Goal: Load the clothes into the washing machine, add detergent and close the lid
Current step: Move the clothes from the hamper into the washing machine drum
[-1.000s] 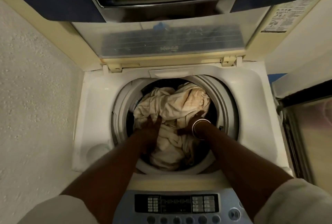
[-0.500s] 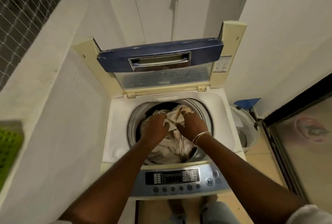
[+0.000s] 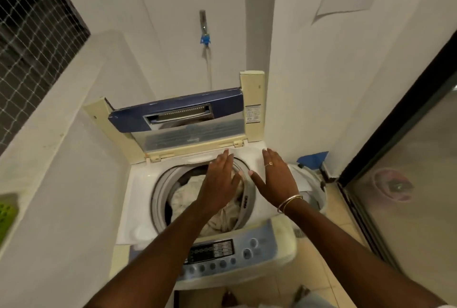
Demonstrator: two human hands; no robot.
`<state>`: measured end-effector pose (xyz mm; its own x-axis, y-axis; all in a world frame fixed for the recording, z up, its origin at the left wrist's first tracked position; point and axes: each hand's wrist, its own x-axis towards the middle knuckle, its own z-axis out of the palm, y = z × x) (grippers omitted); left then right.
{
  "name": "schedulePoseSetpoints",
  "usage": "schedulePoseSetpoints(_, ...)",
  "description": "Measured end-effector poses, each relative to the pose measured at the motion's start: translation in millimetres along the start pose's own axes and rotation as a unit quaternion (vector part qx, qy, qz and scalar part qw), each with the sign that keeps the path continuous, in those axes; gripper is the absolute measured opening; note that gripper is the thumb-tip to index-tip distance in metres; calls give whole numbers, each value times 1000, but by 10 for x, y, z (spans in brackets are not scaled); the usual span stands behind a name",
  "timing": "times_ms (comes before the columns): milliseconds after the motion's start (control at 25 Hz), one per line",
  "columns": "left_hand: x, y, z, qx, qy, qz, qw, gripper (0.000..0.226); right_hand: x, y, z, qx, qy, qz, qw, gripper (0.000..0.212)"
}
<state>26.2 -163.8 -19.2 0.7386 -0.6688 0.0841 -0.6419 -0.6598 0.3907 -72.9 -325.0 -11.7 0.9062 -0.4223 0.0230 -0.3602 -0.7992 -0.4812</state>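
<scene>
A white top-loading washing machine (image 3: 138, 199) stands in front of me, its blue and cream lid (image 3: 178, 112) folded upright at the back. Cream-coloured clothes (image 3: 184, 197) fill the drum. My left hand (image 3: 220, 181) hovers flat over the drum's far right side, fingers spread and holding nothing. My right hand (image 3: 277, 179), with a ring and bangles, is spread above the machine's right rim, also holding nothing. The control panel (image 3: 222, 254) lies at the near edge. No detergent is in view.
White walls close in at the left and behind. A tap with a blue fitting (image 3: 204, 38) hangs on the back wall. A white basket (image 3: 312, 186) with a blue item stands to the right of the machine. A dark-framed glass door (image 3: 408, 171) is at the right.
Both hands have come up out of the drum and off the clothes, and now hover open over the machine's far right side. My head has pulled back, so more of the room shows.
</scene>
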Motion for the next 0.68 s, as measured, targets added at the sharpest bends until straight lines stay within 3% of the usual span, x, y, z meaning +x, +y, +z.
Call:
schedulePoseSetpoints(240, 266, 843, 577, -49, -24, 40, 998, 44, -201, 1287, -429, 54, 12, 43, 998, 51)
schedulePoseSetpoints(440, 563, 1360, 987, -127, -68, 31, 989, 43, -143, 2212, -590, 59, 25, 78, 995, 61)
schedulePoseSetpoints(680, 681, 1654, 1307, -125, -112, 3, 986, 47, -101, 2647, -599, 83, 9, 100, 991, 55)
